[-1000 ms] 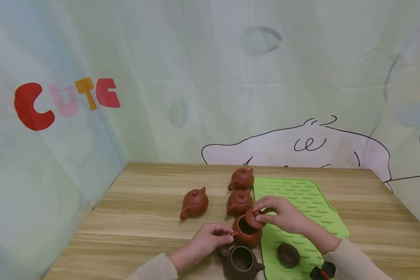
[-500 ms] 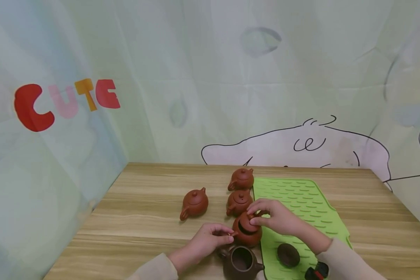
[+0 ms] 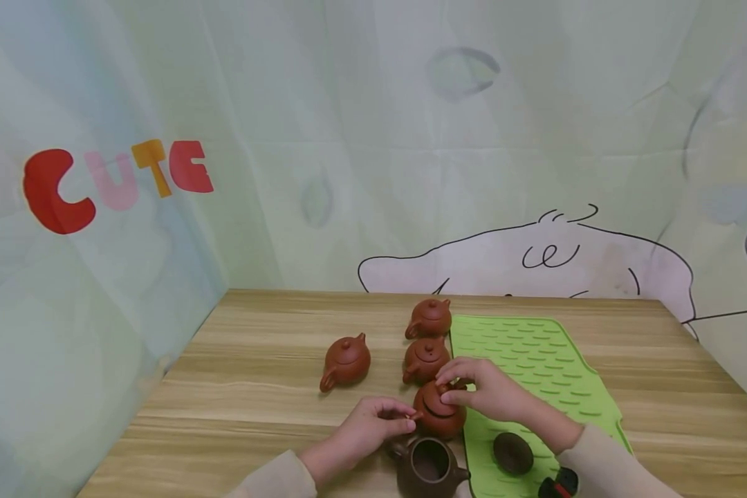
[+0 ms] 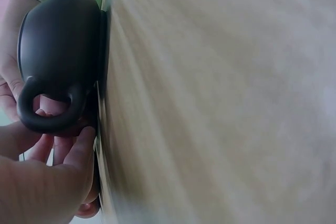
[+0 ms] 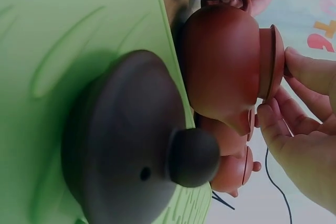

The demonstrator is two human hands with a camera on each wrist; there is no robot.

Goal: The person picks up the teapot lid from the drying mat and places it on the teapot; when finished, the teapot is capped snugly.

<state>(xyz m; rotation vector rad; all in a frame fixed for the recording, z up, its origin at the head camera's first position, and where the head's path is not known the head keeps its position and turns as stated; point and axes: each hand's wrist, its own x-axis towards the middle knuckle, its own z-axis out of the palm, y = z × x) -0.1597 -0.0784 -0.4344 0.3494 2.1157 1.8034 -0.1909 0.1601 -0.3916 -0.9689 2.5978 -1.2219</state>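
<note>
A reddish-brown teapot (image 3: 440,423) stands by the left edge of the green mat. My left hand (image 3: 372,427) pinches its handle between thumb and fingers. With thumb and fingertips, my right hand (image 3: 494,395) holds the knob of its lid (image 5: 274,61). That lid lies over the teapot's mouth; the right wrist view shows part of its collar above the rim, slightly tilted. Just nearer stands a dark brown teapot (image 4: 60,43) without its lid, its handle close to my left fingers. A dark brown lid (image 5: 128,140) rests on the mat, knob up.
Two lidded reddish-brown teapots (image 3: 426,361) stand in line behind the held one. Another lidded teapot (image 3: 346,361) sits to their left. The green ribbed mat (image 3: 535,346) covers the wooden table (image 3: 255,366) on the right. A printed curtain (image 3: 324,138) hangs behind.
My right hand has moved left and lowered the lid from a steep tilt at the mouth's right side to nearly flat over it. The left hand has stayed on the handle.
</note>
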